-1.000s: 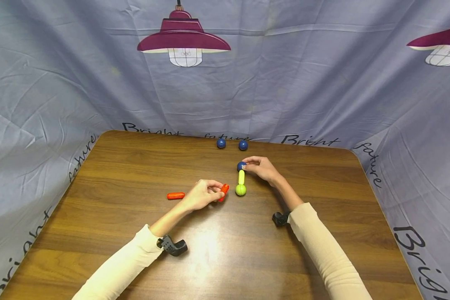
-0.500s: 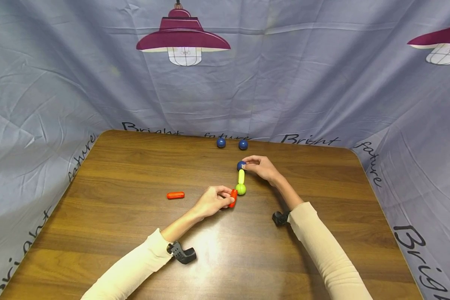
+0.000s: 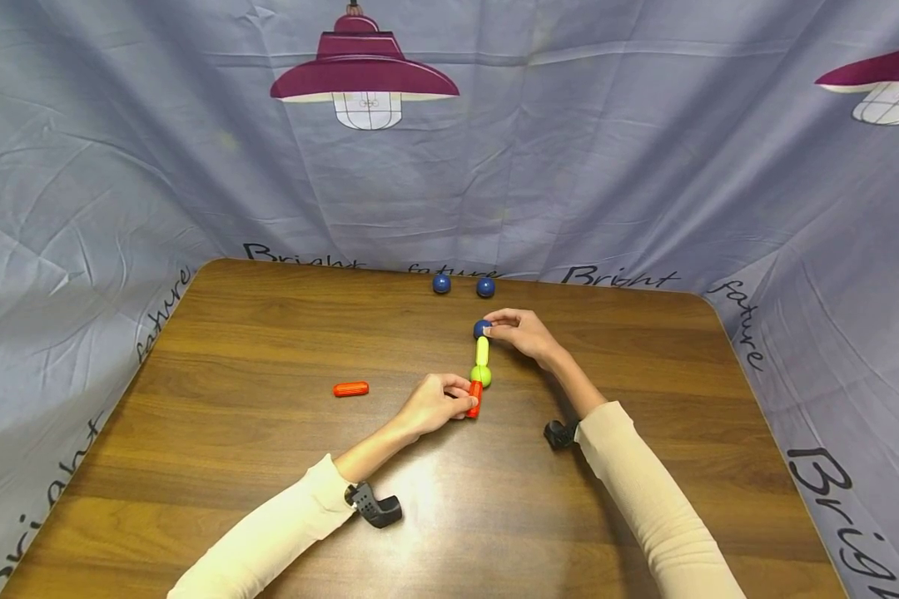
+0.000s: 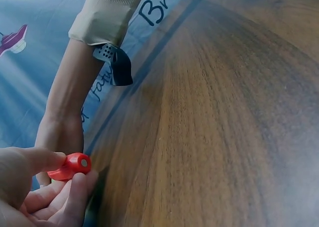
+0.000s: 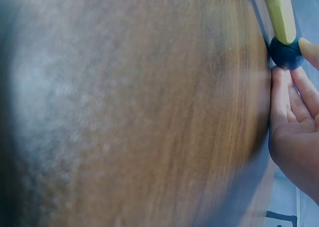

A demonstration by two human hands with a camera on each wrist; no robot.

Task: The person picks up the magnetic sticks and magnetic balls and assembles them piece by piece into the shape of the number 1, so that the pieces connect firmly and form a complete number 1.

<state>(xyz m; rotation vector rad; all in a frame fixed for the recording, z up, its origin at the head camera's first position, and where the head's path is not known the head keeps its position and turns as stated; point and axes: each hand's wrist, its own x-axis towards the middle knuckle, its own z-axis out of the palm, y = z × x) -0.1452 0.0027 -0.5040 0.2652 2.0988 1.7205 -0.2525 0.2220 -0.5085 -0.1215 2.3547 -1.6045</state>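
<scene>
My left hand (image 3: 436,404) pinches a red rod (image 3: 475,400) between thumb and fingers. The rod's far end meets a green ball (image 3: 481,376) in the head view; whether they are joined I cannot tell. A round grey spot marks the near end of the red rod (image 4: 75,166) in the left wrist view. From the green ball a yellow-green rod (image 3: 483,351) runs away to a blue ball (image 3: 482,329). That blue ball (image 5: 286,54) is pinched by my right hand (image 3: 523,334), the yellow-green rod (image 5: 280,19) standing against it.
A second red rod (image 3: 350,388) lies on the wooden table (image 3: 270,333) to the left. Two more blue balls, a left one (image 3: 441,284) and a right one (image 3: 485,287), sit near the back edge. A printed curtain (image 3: 494,166) hangs behind the table.
My left hand has carried the red rod rightward, bringing its end to the green ball. The right hand has stayed in place, holding the blue ball.
</scene>
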